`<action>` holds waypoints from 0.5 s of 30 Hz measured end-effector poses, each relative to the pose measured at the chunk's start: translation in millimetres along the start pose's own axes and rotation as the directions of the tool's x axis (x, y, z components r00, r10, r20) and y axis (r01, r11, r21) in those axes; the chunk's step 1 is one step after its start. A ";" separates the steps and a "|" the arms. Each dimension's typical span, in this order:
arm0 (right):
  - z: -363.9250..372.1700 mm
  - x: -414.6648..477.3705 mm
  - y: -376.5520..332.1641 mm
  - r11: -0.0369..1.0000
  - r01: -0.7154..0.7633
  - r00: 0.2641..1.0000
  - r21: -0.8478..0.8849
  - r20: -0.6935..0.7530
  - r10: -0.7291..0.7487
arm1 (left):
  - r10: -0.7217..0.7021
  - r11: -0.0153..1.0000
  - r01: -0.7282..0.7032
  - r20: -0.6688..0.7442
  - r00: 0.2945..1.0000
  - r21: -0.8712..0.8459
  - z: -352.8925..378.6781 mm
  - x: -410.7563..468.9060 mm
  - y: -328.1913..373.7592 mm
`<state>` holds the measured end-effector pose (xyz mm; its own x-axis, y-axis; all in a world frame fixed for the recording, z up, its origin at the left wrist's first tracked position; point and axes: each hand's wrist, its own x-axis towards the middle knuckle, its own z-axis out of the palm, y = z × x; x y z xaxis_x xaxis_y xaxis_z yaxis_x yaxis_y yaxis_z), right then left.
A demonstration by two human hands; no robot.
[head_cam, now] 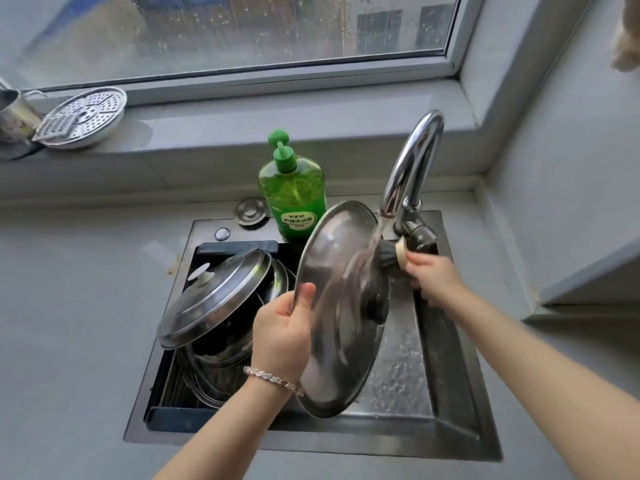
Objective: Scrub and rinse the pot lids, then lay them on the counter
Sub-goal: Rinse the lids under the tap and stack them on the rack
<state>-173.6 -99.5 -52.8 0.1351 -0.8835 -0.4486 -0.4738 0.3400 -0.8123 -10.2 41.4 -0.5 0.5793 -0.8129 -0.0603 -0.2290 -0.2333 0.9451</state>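
Note:
A large steel pot lid (pixel 332 271) is held tilted on edge over the sink (pixel 450 393), inner side toward me. My left hand (pixel 282 336) grips its left rim. Water runs from the curved tap (pixel 412 157) onto the lid's upper right part. My right hand (pixel 431 277) holds a dark-bristled scrub brush (pixel 389 258) against the lid's right edge. A second steel lid (pixel 218 296) with a pale knob leans on more lids and pots in the sink's dark rack (pixel 166 414) at the left.
A green dish soap bottle (pixel 294 192) stands behind the sink. A perforated steamer plate (pixel 86 114) and a metal cup (pixel 14 109) sit on the window sill at the far left. Grey counter (pixel 69 323) lies left of the sink, and a wall corner rises on the right.

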 end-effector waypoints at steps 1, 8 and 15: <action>3.4 -5.6 16.9 0.998 -0.066 0.997 0.015 0.034 0.066 | 0.019 1.000 -0.020 -0.043 0.999 -0.005 1.2 1.8 1.8; 4.7 -50.7 58.6 0.916 -0.366 0.930 0.160 0.090 0.356 | 0.195 0.955 -0.214 0.109 0.975 0.205 29.0 6.9 11.4; -27.4 -71.6 -10.1 0.936 -0.267 0.963 0.230 0.097 0.251 | -0.007 0.838 -0.187 0.354 0.935 0.513 82.9 -29.8 2.7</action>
<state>-202.4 -48.6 -2.2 0.0957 -0.7344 -0.6719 -0.2793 0.6281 -0.7263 -92.9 20.7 -22.8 0.2666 -0.9474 -0.1771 -0.7014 -0.3167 0.6385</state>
